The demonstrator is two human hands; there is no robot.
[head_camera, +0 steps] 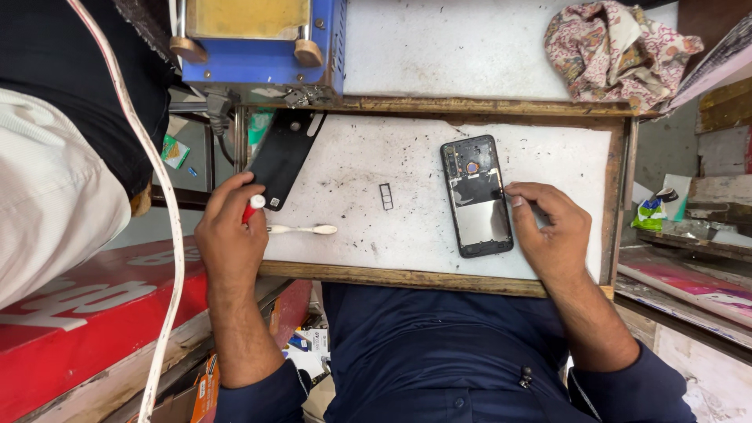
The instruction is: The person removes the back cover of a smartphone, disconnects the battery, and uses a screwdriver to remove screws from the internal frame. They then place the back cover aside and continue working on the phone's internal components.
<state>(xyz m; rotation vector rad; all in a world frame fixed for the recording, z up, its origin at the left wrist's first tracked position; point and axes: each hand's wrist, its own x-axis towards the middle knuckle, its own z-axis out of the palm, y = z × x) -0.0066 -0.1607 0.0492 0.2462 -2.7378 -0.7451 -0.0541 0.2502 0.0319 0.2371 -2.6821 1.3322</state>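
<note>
An opened phone point(476, 196) with its back removed lies on the white work board point(368, 160), inner parts showing. My right hand point(551, 229) rests beside it, fingertips touching the phone's right edge. Near the board's left edge my left hand point(231, 231) grips a small red and white item point(252, 208). The phone's black back cover point(283, 158) lies just above that hand. A cotton swab point(301, 229) lies on the board to the right of my left hand. A small black card tray point(386, 196) sits mid-board.
A blue machine point(262, 43) stands at the top left, with a white cable point(153, 172) running down past it. A crumpled patterned cloth point(615, 47) lies at the top right. A wooden frame point(407, 276) edges the board. A red panel point(86, 313) is at lower left.
</note>
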